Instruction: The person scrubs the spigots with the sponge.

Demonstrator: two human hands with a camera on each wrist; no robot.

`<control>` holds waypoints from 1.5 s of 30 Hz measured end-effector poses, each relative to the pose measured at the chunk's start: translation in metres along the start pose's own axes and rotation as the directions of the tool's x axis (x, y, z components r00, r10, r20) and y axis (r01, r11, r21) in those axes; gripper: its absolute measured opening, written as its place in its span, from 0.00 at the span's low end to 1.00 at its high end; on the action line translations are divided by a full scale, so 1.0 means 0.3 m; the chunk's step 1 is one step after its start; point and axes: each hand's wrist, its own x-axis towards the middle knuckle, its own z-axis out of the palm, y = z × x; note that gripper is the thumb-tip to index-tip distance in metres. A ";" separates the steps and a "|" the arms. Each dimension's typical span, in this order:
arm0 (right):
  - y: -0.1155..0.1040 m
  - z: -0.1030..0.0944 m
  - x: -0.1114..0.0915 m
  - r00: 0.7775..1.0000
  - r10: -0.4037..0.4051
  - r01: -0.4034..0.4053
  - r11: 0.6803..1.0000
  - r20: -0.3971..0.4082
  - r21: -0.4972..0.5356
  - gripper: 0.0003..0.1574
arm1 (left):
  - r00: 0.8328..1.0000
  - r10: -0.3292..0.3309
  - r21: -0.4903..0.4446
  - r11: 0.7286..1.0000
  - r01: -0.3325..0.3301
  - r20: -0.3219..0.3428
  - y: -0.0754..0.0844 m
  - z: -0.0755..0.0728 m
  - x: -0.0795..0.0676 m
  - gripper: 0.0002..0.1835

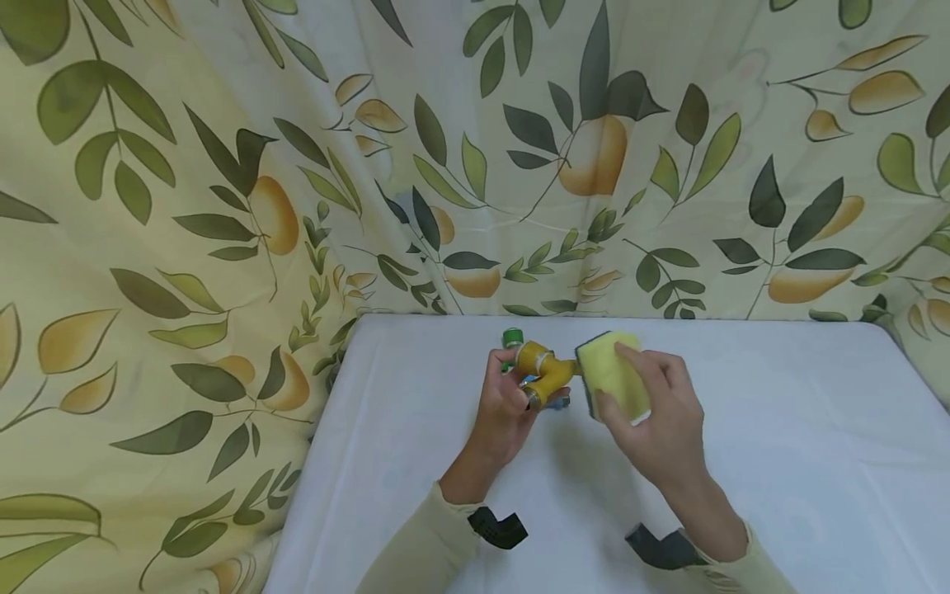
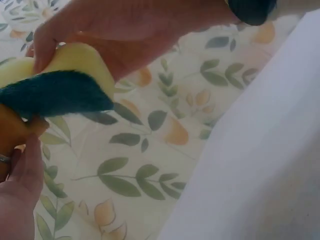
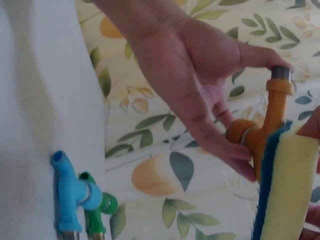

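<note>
Yellow tap (image 1: 555,381), head view: smooth body with a rounded cap and a grey metal end; this end points down-left, the long axis slanting up-right to a tip that meets the sponge.
Left hand (image 1: 503,417): fingers and thumb grip the tap, which sits between them.
Right hand (image 1: 665,417): thumb and fingers pinch the sponge (image 1: 622,378), a soft yellow block with a dark scouring face turned toward the tap.
Bench (image 1: 801,478): white covering; the green tap (image 1: 512,337) and blue tap (image 1: 558,403) are partly hidden behind the left hand.
Sponge, left wrist view: coarse teal layer underneath, pale foam above; the yellow tap shows at the left edge, left-hand fingers below it.
Metal end, right wrist view: points up, the tap's axis nearly upright; thumb at that end, other fingers at the cap, lower body behind the sponge.
</note>
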 end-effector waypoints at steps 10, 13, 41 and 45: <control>-0.006 -0.009 -0.002 0.987 0.044 -0.048 0.998 0.152 0.027 0.37 | 0.998 -0.021 0.128 0.992 0.014 0.057 0.012 -0.024 -0.007 0.60; -0.011 -0.009 -0.002 0.981 0.053 -0.060 0.998 0.184 0.032 0.37 | 0.998 -0.034 0.125 0.992 0.027 0.060 0.014 -0.020 -0.009 0.60; 0.008 -0.074 0.035 0.985 -0.033 0.021 0.997 0.172 0.068 0.38 | 0.936 -0.181 0.457 0.889 0.025 0.302 0.026 -0.046 -0.017 0.60; 0.015 -0.094 0.049 0.973 -0.034 0.020 0.998 0.230 0.062 0.38 | 0.918 -0.151 0.556 0.827 -0.086 0.366 0.034 -0.059 -0.009 0.57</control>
